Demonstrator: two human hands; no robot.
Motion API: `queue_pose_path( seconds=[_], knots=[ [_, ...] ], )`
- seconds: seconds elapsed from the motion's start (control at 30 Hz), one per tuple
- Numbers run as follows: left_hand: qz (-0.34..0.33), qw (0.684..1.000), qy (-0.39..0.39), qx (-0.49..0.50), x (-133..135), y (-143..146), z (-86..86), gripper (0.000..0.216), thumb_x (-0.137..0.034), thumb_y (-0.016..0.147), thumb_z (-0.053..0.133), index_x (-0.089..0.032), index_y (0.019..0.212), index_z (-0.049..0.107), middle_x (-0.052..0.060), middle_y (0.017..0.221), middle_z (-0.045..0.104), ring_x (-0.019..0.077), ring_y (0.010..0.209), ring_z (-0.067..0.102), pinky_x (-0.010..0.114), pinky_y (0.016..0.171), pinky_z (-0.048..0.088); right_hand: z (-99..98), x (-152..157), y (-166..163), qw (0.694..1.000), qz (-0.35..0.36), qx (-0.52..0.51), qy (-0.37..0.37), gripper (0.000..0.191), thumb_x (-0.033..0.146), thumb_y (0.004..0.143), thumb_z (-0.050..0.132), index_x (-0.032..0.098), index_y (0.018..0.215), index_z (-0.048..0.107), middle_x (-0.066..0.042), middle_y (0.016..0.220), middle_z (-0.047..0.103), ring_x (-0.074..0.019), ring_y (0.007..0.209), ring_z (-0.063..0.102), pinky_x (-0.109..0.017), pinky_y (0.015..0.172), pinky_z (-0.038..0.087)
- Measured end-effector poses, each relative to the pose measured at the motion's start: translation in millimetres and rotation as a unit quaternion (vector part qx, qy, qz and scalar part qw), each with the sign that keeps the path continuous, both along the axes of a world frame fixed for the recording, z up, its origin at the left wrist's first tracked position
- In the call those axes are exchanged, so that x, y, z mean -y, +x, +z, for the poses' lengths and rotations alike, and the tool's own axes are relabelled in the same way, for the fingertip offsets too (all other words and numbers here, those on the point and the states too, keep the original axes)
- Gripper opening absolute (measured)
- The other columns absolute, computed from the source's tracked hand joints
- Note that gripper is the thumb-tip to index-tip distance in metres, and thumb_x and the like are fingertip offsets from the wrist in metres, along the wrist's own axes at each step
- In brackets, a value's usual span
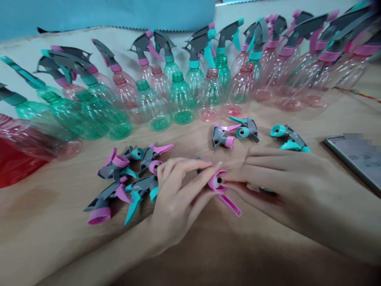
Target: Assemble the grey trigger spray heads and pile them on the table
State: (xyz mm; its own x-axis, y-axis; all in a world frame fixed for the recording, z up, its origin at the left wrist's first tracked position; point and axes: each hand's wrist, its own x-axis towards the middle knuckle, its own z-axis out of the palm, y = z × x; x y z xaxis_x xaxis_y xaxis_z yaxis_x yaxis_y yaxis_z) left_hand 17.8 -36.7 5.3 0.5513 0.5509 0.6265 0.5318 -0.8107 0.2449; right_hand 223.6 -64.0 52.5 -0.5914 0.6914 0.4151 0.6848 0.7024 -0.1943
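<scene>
Between my hands, in front of me, is a grey and pink trigger spray head [220, 183], its open pink collar facing me and its pink trigger pointing down to the right. My left hand [181, 190] grips it from the left, fingertips pressed at the collar. The fingers of my right hand [268, 174] meet the collar's right side, thumb and forefinger pinched at its rim. Something dark and teal shows partly under my right palm; most of it is hidden. Beside my left hand lies a pile of loose pink and teal spray heads [110, 194].
Open-necked bottles [182, 99] in green and pink stand in a row beyond my hands, with capped spray bottles [195, 75] behind. Several loose spray heads [223, 137] lie past my right hand. A phone [357, 159] rests at the right, a red object [18, 163] at the left.
</scene>
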Motion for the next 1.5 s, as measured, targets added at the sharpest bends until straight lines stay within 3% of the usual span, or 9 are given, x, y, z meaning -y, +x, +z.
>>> queue_pose_path(
  seconds=[0.23,0.57,0.83,1.0,1.1,1.23,1.37,1.5],
  knots=[
    [0.007,1.0,-0.007,0.006,-0.7,0.4,1.0,0.028,-0.025,0.088,0.062,-0.02,0.115,0.06,0.006,0.103,0.062,0.0212,0.095,0.056,0.038,0.082,0.041,-0.9,2.1,1.6,1.0,0.004,0.016,-0.001,0.032,0.015,0.092,0.043,0.017,0.073,0.07,-0.004,0.072,0.068,-0.0187,0.065,0.061,-0.03,0.054,0.047],
    [0.002,1.0,0.006,0.008,0.6,1.5,-0.4,0.026,-0.026,0.089,0.06,-0.021,0.115,0.058,0.006,0.104,0.062,0.0212,0.094,0.057,0.039,0.081,0.042,-6.0,1.9,-6.7,0.994,-0.074,-0.055,-0.052,0.021,0.019,0.087,0.051,0.019,0.074,0.066,0.0,0.061,0.062,-0.0142,0.053,0.056,-0.027,0.046,0.041],
    [0.005,1.0,-0.003,0.007,0.2,-0.9,0.6,0.027,-0.025,0.09,0.059,-0.02,0.116,0.058,0.008,0.107,0.062,0.0223,0.096,0.056,0.04,0.082,0.042,-3.1,1.5,-4.7,0.999,-0.027,-0.022,-0.031,0.029,0.016,0.091,0.04,0.015,0.088,0.069,-0.006,0.073,0.067,-0.0162,0.055,0.059,-0.027,0.045,0.04],
    [-0.022,1.0,0.0,0.002,1.2,-0.4,1.8,0.029,-0.019,0.088,0.061,-0.019,0.117,0.056,0.007,0.106,0.064,0.0224,0.096,0.057,0.04,0.081,0.041,-4.3,-2.1,-2.1,0.994,0.037,-0.014,-0.099,0.03,0.017,0.094,0.037,0.019,0.088,0.066,-0.001,0.07,0.067,-0.0126,0.056,0.059,-0.024,0.052,0.045],
    [-0.016,1.0,-0.003,-0.006,-0.4,0.0,2.3,0.026,-0.021,0.089,0.06,-0.021,0.116,0.057,0.006,0.105,0.064,0.0221,0.096,0.056,0.04,0.08,0.04,-3.8,-4.4,-1.7,0.998,0.02,-0.002,-0.054,0.03,0.022,0.096,0.038,0.018,0.085,0.066,-0.002,0.067,0.066,-0.0145,0.059,0.06,-0.026,0.055,0.046],
    [0.002,1.0,-0.01,-0.015,-2.4,-0.2,2.0,0.025,-0.025,0.09,0.059,-0.022,0.115,0.058,0.006,0.106,0.063,0.0221,0.097,0.056,0.039,0.081,0.039,-2.8,-3.0,-3.5,0.999,-0.022,0.007,0.032,0.031,0.021,0.095,0.039,0.017,0.076,0.063,-0.001,0.061,0.064,-0.0147,0.053,0.058,-0.026,0.047,0.041],
    [0.017,0.999,-0.027,-0.017,-1.4,0.2,3.1,0.026,-0.029,0.091,0.057,-0.024,0.117,0.058,0.005,0.105,0.063,0.0219,0.097,0.057,0.038,0.081,0.04,-4.2,4.6,-5.8,0.997,-0.025,0.05,0.045,0.032,0.01,0.09,0.035,0.017,0.075,0.063,-0.002,0.059,0.062,-0.0152,0.05,0.057,-0.026,0.043,0.042],
    [0.011,1.0,0.001,-0.008,1.9,2.2,3.8,0.026,-0.024,0.089,0.06,-0.022,0.116,0.059,0.006,0.102,0.064,0.0219,0.094,0.058,0.038,0.078,0.04,-7.2,14.7,-9.7,0.993,-0.086,0.028,0.08,0.04,0.008,0.089,0.029,0.021,0.066,0.061,-0.001,0.051,0.058,-0.0154,0.047,0.054,-0.027,0.043,0.04]
  ],
)
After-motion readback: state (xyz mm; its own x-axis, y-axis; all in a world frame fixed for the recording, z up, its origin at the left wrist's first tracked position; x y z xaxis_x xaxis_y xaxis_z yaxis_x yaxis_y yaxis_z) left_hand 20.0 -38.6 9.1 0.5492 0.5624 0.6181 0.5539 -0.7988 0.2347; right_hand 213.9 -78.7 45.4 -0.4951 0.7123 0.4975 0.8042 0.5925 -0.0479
